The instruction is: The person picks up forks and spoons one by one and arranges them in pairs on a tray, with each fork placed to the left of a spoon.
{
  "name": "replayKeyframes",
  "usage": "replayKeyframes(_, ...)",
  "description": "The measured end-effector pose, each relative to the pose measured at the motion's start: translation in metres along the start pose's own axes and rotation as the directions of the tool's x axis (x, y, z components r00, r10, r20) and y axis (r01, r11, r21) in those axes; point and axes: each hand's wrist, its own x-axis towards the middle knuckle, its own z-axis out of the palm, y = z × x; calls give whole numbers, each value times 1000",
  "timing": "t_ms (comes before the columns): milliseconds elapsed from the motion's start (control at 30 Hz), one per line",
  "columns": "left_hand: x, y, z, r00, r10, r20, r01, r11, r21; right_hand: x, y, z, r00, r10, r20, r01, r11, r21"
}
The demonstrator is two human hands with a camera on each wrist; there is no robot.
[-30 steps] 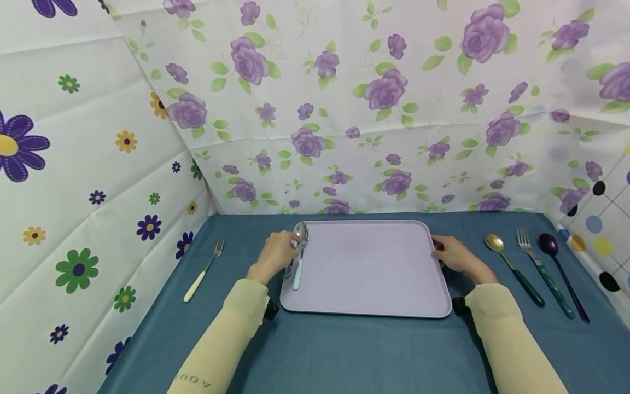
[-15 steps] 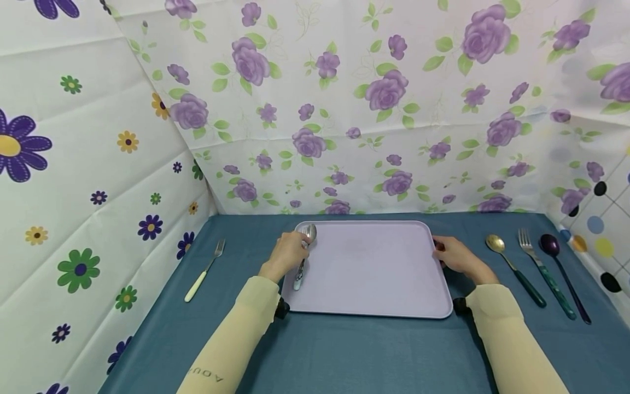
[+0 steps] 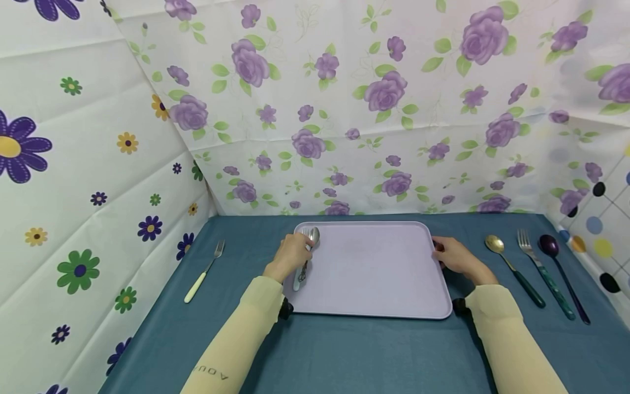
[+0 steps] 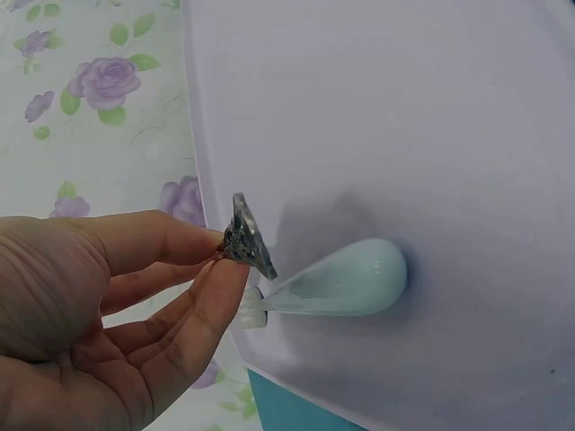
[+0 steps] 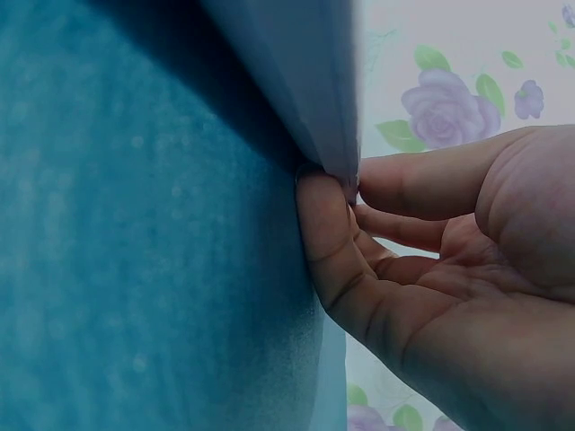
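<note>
My left hand (image 3: 290, 256) pinches a silver spoon (image 3: 315, 235) over the left part of the lilac tray (image 3: 374, 273). The spoon's dark ornate handle (image 4: 249, 241) sticks out between thumb and fingers, clear of the tray surface, in the left wrist view. Beside it on the tray lies a fork with a pale blue handle (image 4: 350, 283); my fingers partly cover it in the head view. At the tray's right rim, my right hand (image 3: 455, 254) grips the edge (image 5: 337, 117) between thumb and fingers.
A fork with a cream handle (image 3: 204, 273) lies on the blue cloth (image 3: 374, 350) at left. On the right lie a gold spoon (image 3: 514, 271), a green-handled fork (image 3: 545, 273) and a dark purple spoon (image 3: 563, 279). Flowered sheets (image 3: 344, 120) hang behind and beside the table.
My left hand has carried the spoon slightly right, from the tray's left rim to over the tray beside the blue-handled fork. My right hand stays on the tray's edge.
</note>
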Motion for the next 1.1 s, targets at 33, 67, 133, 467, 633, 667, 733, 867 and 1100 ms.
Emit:
replayKeyframes(33,1,0,1,1000,0,2,0,1000,4,0,0,0,1000,2,0,-2,1000,1)
replayKeyframes(67,1,0,1,1000,0,3,0,1000,8,0,0,0,1000,2,1,-2,1000,1)
replayKeyframes(133,1,0,2,1000,6,3,-6,1000,20,0,0,0,1000,9,2,-9,1000,-1)
replayKeyframes(467,4,4,8,1000,-4,18,3,999,39,1,0,1,1000,21,7,-21,1000,-11)
replayKeyframes(633,4,4,13,1000,1,25,-2,999,45,1,0,1,1000,21,7,-21,1000,-7)
replayKeyframes(667,4,4,14,1000,6,24,-7,999,48,1,0,1,1000,22,7,-22,1000,-7)
replayKeyframes(733,3,4,15,1000,11,26,-12,999,51,1,-1,1,1000,20,8,-20,1000,-8)
replayKeyframes(867,2,4,16,1000,14,27,-15,999,47,0,-2,1,1000,16,6,-16,1000,-12)
replayKeyframes(1100,1,5,17,1000,20,17,-21,998,61,-1,-3,0,1000,16,5,-16,1000,-11)
